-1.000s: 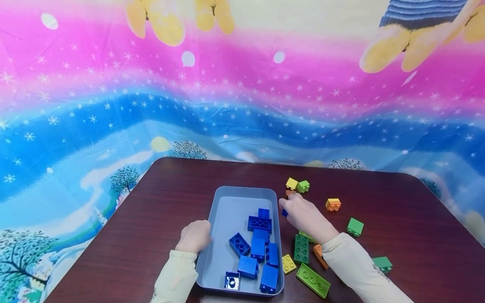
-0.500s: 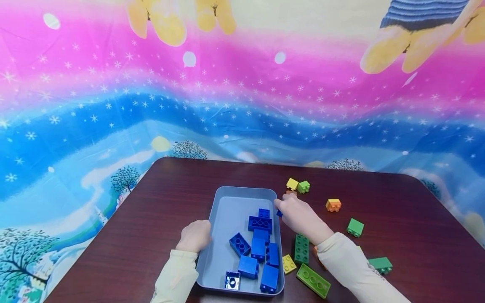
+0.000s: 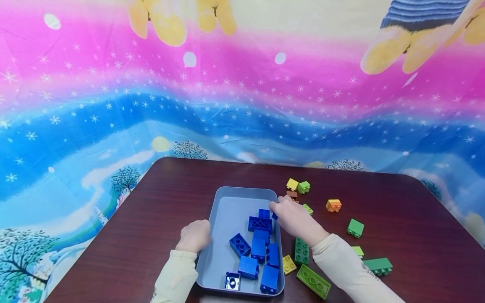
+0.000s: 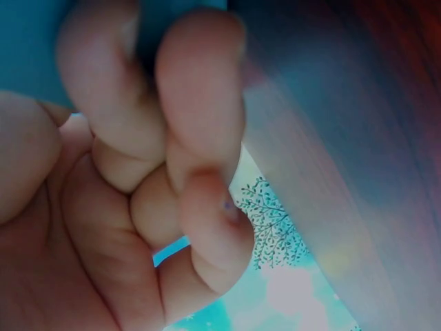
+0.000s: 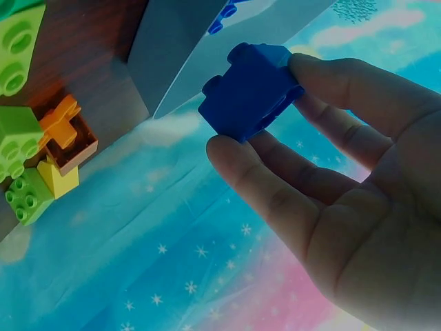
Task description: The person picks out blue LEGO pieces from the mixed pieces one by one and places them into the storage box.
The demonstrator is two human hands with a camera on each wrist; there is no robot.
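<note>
Between the thumb and fingers of my right hand is a blue toy building brick, its studs showing in the right wrist view. In the head view this hand overlaps the right wall of a grey tray, near its far end, and mostly hides the brick. My left hand grips the tray's left side, fingers curled, with the tray wall behind the fingertips in the left wrist view. Several blue bricks lie inside the tray, mostly along its right half.
Right of the tray lie a dark green brick, a lime brick, a yellow brick, an orange brick and green bricks. Farther back are a yellow brick and a brown one. A printed cloth hangs behind the table.
My right hand has moved left with the blue brick, from beside the tray to over its right rim. Bricks behind that hand now show more. My left hand has stayed in place.
</note>
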